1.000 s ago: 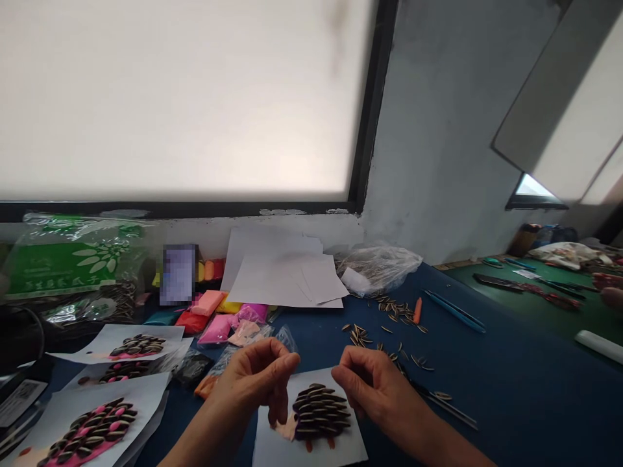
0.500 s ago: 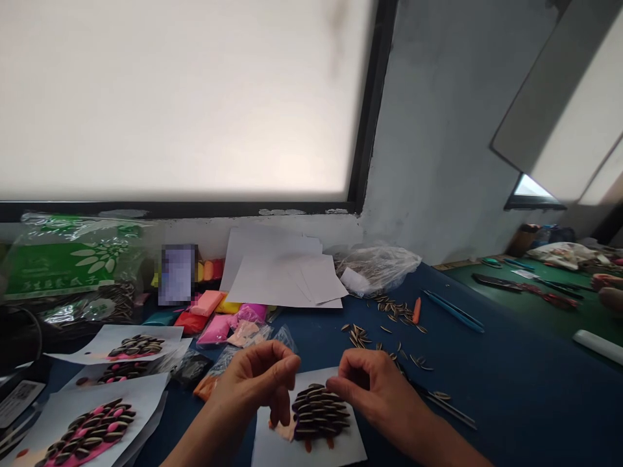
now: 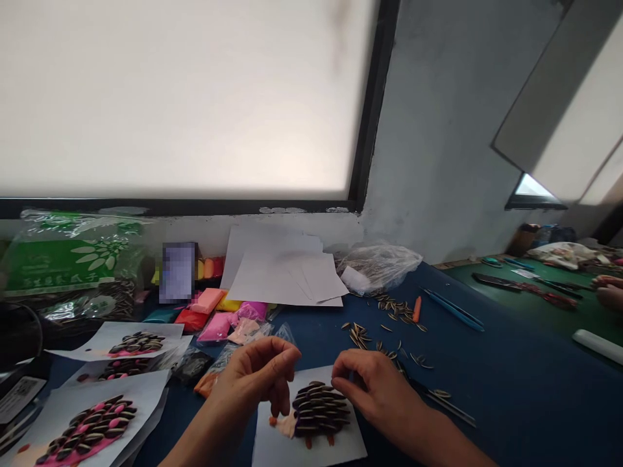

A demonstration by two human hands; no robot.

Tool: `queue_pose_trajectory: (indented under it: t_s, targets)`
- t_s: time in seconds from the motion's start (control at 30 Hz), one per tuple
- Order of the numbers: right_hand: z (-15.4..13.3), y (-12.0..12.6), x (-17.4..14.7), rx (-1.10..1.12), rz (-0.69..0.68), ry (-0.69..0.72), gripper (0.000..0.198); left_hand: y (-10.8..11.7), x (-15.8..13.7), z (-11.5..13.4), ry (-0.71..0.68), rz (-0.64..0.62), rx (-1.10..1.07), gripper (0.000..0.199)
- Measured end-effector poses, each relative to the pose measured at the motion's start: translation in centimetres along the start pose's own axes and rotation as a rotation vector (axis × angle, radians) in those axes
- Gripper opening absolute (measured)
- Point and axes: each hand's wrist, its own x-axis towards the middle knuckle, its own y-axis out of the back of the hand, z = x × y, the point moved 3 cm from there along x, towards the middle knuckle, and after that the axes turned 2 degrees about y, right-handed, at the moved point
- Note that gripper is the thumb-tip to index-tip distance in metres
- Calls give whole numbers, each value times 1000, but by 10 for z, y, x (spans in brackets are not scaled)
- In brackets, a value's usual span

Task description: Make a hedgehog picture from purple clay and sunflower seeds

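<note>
A white card [image 3: 272,453] lies in front of me with a hedgehog picture [image 3: 322,410] on it. Overlapping striped sunflower seeds form its back; its pale clay snout ends in an orange-brown nose, and two small feet show below. Over the card's upper left, my left hand [image 3: 260,376] hovers with thumb and forefinger pressed together; anything between them is too small to make out. My right hand [image 3: 370,386] is at the card's upper right, just off the seeds, its thumb and curled fingers closed in a pinch. Whether it holds a seed cannot be seen.
Finished seed cards [image 3: 92,428] overlap at left. Behind are bagged coloured clay [image 3: 214,326], a green seed bag [image 3: 53,266] and white paper sheets [image 3: 282,279]. Loose seeds [image 3: 357,336], blue tweezers [image 3: 452,310] and a metal tool [image 3: 450,405] lie rightward. Another person's hand [image 3: 610,292] shows far right.
My right hand has drawn slightly rightward, away from the top of the seeds. My left hand stays nearly in place, and more of the hedgehog's snout and nose shows beneath it.
</note>
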Motion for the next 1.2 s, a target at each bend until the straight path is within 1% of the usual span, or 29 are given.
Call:
queue_pose_trajectory:
  t_s: [0.1,0.27,0.43,0.6,0.8,0.9,1.03,1.13,1.2]
  targets:
    - [2,-3,0,-14,-4,34,14,-2,0,1,2,-20,-8,45]
    - [4,-9,0,16,-6,49,17,0,1,-3,-4,-1,1,41]
    - [5,-13,1,-35,4,110,13,2,3,-7,-8,-16,-3,41]
    - [6,-14,1,-90,2,111,11,0,3,-8,-4,-28,-12,41]
    - [4,-13,0,-81,1,126,15,-1,2,-8,9,-22,-2,41]
    - [1,-11,0,-33,43,152,16,1,2,-8,16,-8,48,40]
    - [-5,-6,-3,112,117,180,12,2,2,-10,4,-3,84,44]
    - [-10,-6,-6,262,125,199,10,1,4,-14,-12,-23,61,48]
    - [-13,-7,-7,344,110,227,15,-2,7,-20,-8,-53,45,54]
